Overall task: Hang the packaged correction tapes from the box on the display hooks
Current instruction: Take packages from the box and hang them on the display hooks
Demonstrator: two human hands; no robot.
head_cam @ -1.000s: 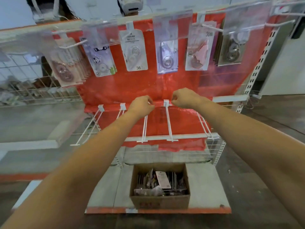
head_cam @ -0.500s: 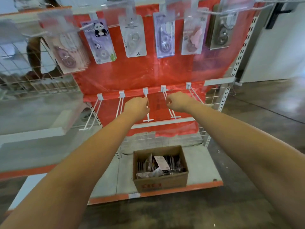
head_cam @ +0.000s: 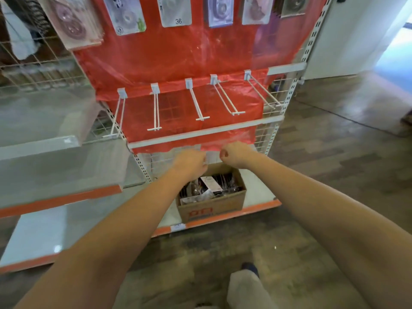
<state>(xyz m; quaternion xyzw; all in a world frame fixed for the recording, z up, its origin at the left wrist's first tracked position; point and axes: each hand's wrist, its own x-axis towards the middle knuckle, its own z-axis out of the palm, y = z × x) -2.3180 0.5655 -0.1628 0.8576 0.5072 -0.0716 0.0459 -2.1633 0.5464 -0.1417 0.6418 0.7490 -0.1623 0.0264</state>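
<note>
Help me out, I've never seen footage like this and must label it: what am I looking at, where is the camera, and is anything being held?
There is one view, from a camera worn on a person's head, looking forward and down, so the two bare arms are the wearer's own. The left hand and right hand are curled just above a cardboard box of packaged correction tapes standing on the bottom shelf. I can see nothing in either hand. Above them a row of white display hooks juts, bare, from a red-backed rack. Higher up, other hanging packs already fill the top row.
</note>
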